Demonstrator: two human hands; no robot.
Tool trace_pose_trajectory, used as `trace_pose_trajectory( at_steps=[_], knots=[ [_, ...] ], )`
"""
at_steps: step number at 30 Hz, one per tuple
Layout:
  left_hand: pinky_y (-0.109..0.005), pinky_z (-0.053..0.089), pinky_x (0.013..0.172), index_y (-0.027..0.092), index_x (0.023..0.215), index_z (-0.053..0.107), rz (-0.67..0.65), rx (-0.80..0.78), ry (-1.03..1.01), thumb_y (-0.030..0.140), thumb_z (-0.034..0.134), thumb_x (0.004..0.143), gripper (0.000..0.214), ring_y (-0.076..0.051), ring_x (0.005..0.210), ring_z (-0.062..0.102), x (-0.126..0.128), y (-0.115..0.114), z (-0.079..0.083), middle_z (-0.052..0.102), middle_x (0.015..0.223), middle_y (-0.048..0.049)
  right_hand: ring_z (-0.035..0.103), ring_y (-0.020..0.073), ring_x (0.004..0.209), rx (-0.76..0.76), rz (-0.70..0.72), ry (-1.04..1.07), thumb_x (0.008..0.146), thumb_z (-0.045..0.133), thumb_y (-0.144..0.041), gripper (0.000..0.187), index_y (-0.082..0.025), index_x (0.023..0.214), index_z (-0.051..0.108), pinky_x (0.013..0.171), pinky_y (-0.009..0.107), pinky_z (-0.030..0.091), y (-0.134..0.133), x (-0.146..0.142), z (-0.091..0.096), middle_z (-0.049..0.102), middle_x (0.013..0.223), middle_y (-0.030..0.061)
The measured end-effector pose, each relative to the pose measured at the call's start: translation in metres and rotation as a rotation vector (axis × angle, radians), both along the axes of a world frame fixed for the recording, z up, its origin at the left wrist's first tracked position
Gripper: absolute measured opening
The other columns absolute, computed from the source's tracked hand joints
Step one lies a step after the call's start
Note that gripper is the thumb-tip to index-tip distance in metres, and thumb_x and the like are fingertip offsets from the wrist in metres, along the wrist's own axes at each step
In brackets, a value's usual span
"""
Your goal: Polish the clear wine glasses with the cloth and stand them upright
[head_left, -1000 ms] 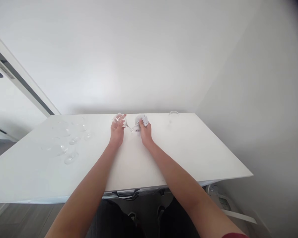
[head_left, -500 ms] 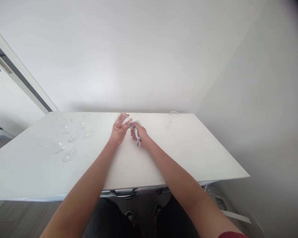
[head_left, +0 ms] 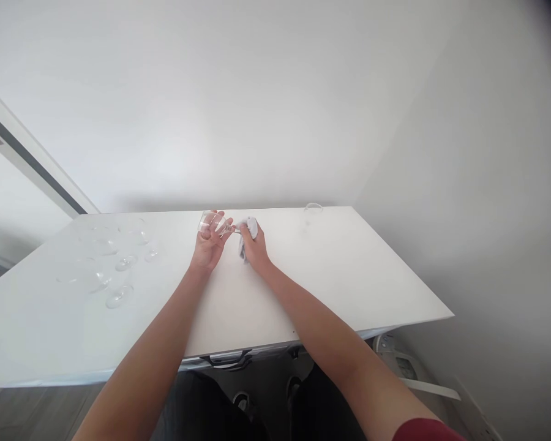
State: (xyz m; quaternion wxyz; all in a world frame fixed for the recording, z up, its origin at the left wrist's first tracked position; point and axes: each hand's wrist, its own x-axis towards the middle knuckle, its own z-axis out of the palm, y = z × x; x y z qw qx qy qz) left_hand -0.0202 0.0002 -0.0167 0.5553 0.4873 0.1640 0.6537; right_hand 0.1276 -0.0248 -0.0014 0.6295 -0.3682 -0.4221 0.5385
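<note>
My left hand [head_left: 207,245] grips a clear wine glass [head_left: 210,223] by its bowl, tipped on its side above the white table [head_left: 340,275], stem pointing right. My right hand [head_left: 253,247] is closed around a small white cloth [head_left: 248,230] and presses it against the stem and foot end of the glass. Both hands are near the table's far middle.
Several clear wine glasses [head_left: 105,263] stand upside down on the table's left part. Another clear glass [head_left: 313,211] stands at the far edge to the right. A white wall runs behind, a door frame at the left. A white appliance [head_left: 401,367] sits on the floor at right.
The cloth hand slid from the foot of the glass in toward the bowl and back out along the stem. The glass stayed tipped in my left hand. The view shifted slightly.
</note>
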Motion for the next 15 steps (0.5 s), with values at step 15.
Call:
trace_pose_trajectory(
  at_steps=[15],
  knots=[
    [-0.047,0.055,0.107,0.032,0.126,0.067,0.018,-0.002,0.028,0.058,0.093,0.066,0.070,-0.030,0.126,0.065,0.002,0.002,-0.001,0.058,0.148,-0.0100,0.031,0.0091,0.038,-0.352,0.668,0.295,0.099,0.044,-0.064,0.049,-0.021,0.079,0.053,0.039,0.022,0.029,0.022,0.020,-0.003,0.056,0.055,-0.0014]
  ],
)
